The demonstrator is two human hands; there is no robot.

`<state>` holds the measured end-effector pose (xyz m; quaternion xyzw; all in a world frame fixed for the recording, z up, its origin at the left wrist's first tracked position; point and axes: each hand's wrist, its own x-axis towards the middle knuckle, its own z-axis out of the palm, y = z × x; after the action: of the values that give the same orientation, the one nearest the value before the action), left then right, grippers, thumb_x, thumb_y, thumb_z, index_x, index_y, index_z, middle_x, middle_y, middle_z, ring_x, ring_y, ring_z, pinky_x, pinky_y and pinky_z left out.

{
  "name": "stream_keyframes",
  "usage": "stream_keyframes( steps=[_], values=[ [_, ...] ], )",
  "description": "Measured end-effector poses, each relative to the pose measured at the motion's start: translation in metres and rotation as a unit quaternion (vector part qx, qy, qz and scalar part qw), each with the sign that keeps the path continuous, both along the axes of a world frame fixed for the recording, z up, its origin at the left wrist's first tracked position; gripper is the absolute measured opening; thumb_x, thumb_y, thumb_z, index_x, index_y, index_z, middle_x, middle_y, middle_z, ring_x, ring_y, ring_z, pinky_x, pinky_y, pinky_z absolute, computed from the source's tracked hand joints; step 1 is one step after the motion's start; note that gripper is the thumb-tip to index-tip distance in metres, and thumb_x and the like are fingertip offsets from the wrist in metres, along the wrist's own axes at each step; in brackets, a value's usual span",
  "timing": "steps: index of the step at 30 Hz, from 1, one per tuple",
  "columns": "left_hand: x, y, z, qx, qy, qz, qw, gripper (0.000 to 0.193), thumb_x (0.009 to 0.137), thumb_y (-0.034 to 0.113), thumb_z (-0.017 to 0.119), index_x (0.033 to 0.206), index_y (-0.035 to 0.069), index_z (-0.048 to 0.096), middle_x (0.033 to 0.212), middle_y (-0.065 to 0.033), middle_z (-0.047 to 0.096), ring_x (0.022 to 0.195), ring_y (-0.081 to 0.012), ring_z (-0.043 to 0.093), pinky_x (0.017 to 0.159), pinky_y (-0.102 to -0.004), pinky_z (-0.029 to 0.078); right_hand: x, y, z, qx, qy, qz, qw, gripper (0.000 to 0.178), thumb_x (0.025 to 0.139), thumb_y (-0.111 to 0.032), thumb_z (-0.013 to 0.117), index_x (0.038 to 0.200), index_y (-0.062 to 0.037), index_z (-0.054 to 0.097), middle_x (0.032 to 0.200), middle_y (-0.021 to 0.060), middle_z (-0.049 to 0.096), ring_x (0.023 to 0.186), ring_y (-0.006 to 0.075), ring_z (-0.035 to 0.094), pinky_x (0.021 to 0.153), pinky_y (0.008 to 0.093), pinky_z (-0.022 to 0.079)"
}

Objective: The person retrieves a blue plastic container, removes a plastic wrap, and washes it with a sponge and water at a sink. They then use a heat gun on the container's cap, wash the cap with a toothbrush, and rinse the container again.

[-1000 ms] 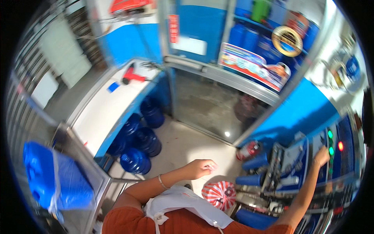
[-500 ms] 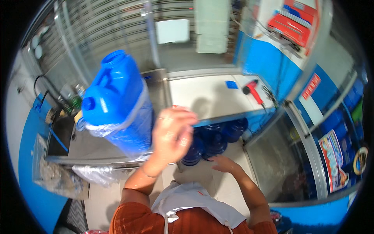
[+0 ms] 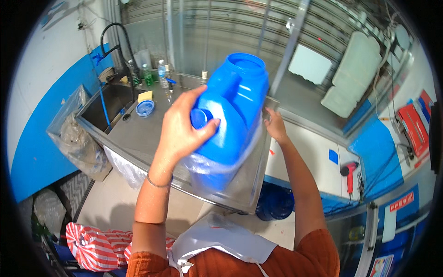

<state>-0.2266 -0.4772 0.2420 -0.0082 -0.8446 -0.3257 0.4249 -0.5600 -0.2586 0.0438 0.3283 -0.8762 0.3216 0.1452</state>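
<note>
A tall blue plastic water jug (image 3: 230, 134) stands tilted on the steel sink counter, with a wide round opening at its top, a moulded handle and a small screw cap (image 3: 200, 118). Clear plastic film (image 3: 207, 171) wraps its lower part. Around the cap side of the jug's shoulder, my left hand (image 3: 182, 124) is closed, thumb on top and fingers on the far side. My right hand (image 3: 276, 125) grips the jug's right side with bent fingers; its fingertips are partly hidden against the jug and film.
Left of the jug lie a sink basin (image 3: 115, 104) with a black faucet (image 3: 121, 51), small bottles (image 3: 147, 76), a yellow sponge (image 3: 146, 95) and a round blue-rimmed container (image 3: 145, 108). On the white counter rests a red hair dryer (image 3: 350, 175). Large blue bottles (image 3: 276, 203) stand underneath.
My left hand has come onto the jug's shoulder and my right hand has risen to its right side. The view has swung left, so the jug now appears in the middle.
</note>
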Motion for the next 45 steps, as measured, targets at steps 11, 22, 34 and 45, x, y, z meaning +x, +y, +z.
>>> stream_keyframes(
  steps=[11,22,34,45],
  values=[
    [0.013,0.030,-0.008,-0.029,0.032,0.083,0.996,0.067,0.062,0.028,0.075,0.123,0.005,0.061,0.117,-0.0182,0.065,0.103,-0.0368,0.064,0.092,-0.0425,0.051,-0.147,-0.082,-0.032,0.334,0.150,0.137,0.920,0.048,0.093,-0.026,0.054,0.138,-0.0103,0.048,0.137,0.0225,0.048,0.121,0.0437,0.050,0.101,0.0481,0.045],
    [0.009,0.042,-0.013,-0.005,0.031,0.111,0.993,0.068,0.059,0.031,0.073,0.122,0.004,0.063,0.116,-0.0181,0.066,0.103,-0.0365,0.064,0.092,-0.0411,0.050,-0.028,0.030,0.053,0.305,0.142,0.316,0.887,0.047,0.092,-0.025,0.055,0.136,-0.0089,0.050,0.135,0.0225,0.049,0.120,0.0431,0.051,0.101,0.0478,0.045],
    [0.009,0.050,-0.012,0.025,0.025,0.121,0.992,0.070,0.059,0.036,0.072,0.121,0.003,0.064,0.119,-0.0183,0.066,0.107,-0.0367,0.063,0.095,-0.0423,0.048,-0.034,0.032,0.088,0.310,0.073,0.323,0.891,0.045,0.092,-0.024,0.056,0.134,-0.0074,0.053,0.134,0.0225,0.052,0.119,0.0424,0.052,0.100,0.0474,0.046],
    [0.010,0.049,-0.012,0.011,0.022,0.121,0.992,0.077,0.063,0.042,0.073,0.126,-0.001,0.060,0.121,-0.0193,0.064,0.108,-0.0324,0.064,0.094,-0.0377,0.047,-0.084,-0.066,0.075,-0.031,0.073,0.145,0.986,0.030,0.091,-0.012,0.057,0.119,-0.0035,0.063,0.118,0.0206,0.063,0.105,0.0321,0.061,0.093,0.0436,0.049]
  ],
)
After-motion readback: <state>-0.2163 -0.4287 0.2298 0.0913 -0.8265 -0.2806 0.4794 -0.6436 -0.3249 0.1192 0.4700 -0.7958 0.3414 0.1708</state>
